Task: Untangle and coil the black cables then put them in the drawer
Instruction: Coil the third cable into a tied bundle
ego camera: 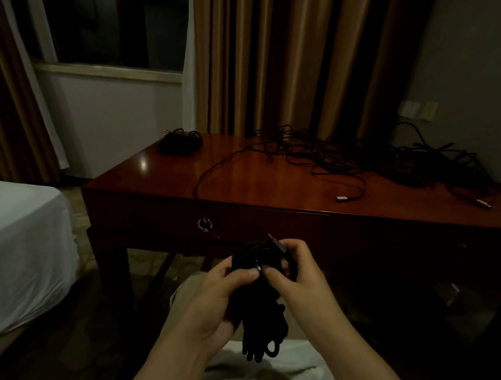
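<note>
Left hand (218, 296) and right hand (293, 272) both grip a coiled black cable (259, 312) in front of the counter (243, 183), fingers curled round it. Tangled cables (367, 160) lie at back right, small coil (180, 141) back left. Drawer (285, 226) closed. Bed (11, 244) at left.

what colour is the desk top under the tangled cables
Glossy reddish-brown wood desk top, clearest in the head view; the tangled cables are black.
</note>
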The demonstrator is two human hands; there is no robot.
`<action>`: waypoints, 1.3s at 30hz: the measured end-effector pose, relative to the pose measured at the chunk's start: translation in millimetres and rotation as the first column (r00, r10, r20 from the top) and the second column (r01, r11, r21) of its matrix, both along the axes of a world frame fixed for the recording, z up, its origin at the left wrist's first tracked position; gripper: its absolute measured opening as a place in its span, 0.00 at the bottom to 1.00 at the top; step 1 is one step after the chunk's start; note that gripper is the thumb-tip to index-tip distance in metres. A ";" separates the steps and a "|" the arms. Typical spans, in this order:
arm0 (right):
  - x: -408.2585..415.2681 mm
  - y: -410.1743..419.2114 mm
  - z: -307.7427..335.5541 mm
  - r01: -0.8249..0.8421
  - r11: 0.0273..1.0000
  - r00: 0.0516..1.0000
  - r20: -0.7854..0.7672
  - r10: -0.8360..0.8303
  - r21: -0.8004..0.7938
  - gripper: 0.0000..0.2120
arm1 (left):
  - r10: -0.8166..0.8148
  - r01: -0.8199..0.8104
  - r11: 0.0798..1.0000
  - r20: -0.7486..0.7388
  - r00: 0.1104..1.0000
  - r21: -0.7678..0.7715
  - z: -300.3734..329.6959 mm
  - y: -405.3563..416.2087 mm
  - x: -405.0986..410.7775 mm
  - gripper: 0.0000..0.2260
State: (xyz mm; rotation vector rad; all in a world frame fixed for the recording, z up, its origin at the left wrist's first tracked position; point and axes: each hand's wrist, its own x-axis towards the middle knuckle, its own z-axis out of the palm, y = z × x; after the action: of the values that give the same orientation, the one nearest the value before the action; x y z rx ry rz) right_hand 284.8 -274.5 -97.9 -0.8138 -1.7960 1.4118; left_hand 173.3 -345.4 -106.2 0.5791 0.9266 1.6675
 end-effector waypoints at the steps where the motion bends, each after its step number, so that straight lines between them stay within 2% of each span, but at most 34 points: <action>1: -0.1 -0.9 -1.5 0.016 1.000 1.000 -0.005 -0.016 0.014 0.13 | 0.014 -0.014 1.000 0.009 1.000 -0.013 -0.7 1.4 2.1 0.18; 4: -1.3 -7.0 -11.4 0.054 0.994 0.998 -0.031 -0.051 0.099 0.08 | 0.100 -0.096 0.990 0.032 0.995 -0.100 -8.2 7.3 6.4 0.18; 7: -4.0 -13.2 -23.2 0.005 0.992 1.000 0.024 -0.008 0.129 0.07 | 0.229 -0.208 0.959 0.095 0.969 -0.191 -17.4 11.6 7.7 0.17; 12: -10.8 -17.1 -27.9 0.041 0.985 0.992 0.110 -0.060 0.167 0.07 | 0.377 -0.377 0.897 -0.045 0.925 -0.232 -27.7 12.4 14.0 0.16; 16: -11.4 -19.9 -28.0 0.054 0.964 0.965 0.235 -0.117 0.259 0.12 | 0.417 -0.422 0.875 -0.073 0.906 -0.238 -30.4 12.4 17.2 0.17; 18: -12.1 -21.2 -29.8 0.025 0.969 0.964 0.252 -0.089 0.246 0.13 | 0.432 -0.437 0.870 -0.075 0.899 -0.226 -30.4 11.6 16.2 0.17; 19: -12.5 -21.3 -29.1 0.012 0.984 0.975 0.218 -0.052 0.180 0.13 | 0.433 -0.438 0.870 -0.073 0.898 -0.227 -30.6 11.3 15.5 0.16; 21: -12.3 -21.1 -26.4 -0.022 1.000 0.998 0.056 0.022 -0.008 0.15 | 0.421 -0.418 0.878 -0.039 0.906 -0.234 -29.4 9.8 13.9 0.14; 22: -11.2 -19.2 -26.0 -0.027 0.999 1.000 -0.006 0.027 -0.040 0.15 | 0.401 -0.390 0.890 0.001 0.916 -0.236 -27.4 8.8 13.5 0.13; 24: -8.1 -14.1 -24.8 -0.003 1.000 0.999 -0.033 0.003 0.005 0.11 | 0.358 -0.335 0.913 0.063 0.932 -0.232 -26.6 8.8 11.2 0.11; 26: -5.2 -10.6 -24.6 0.023 1.000 0.999 -0.049 -0.023 -0.016 0.07 | 0.317 -0.291 0.931 0.095 0.943 -0.220 -24.9 7.6 9.4 0.12; 28: -3.2 -8.5 -23.2 0.046 0.998 0.999 -0.025 -0.047 -0.046 0.04 | 0.280 -0.253 0.946 0.117 0.953 -0.203 -23.3 6.3 8.6 0.16; 29: -2.4 -8.4 -21.9 0.059 0.998 0.998 0.009 -0.058 -0.012 0.03 | 0.266 -0.240 0.951 0.121 0.957 -0.194 -23.4 5.3 8.1 0.18; 33: 0.0 -7.7 -15.1 0.070 0.983 0.986 0.136 -0.094 0.171 0.08 | 0.237 -0.212 0.961 0.135 0.962 -0.180 -26.0 3.3 9.0 0.15; 39: 0.3 -2.9 -9.9 0.017 0.984 0.956 0.285 -0.069 0.180 0.12 | 0.263 -0.244 0.954 0.097 0.960 -0.176 -26.2 2.0 12.2 0.14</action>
State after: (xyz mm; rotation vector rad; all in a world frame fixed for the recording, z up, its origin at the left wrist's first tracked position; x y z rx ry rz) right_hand 285.1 -277.4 -107.7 -1.0007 -2.0764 1.1301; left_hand 185.5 -343.4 -132.4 0.2534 1.0726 1.8119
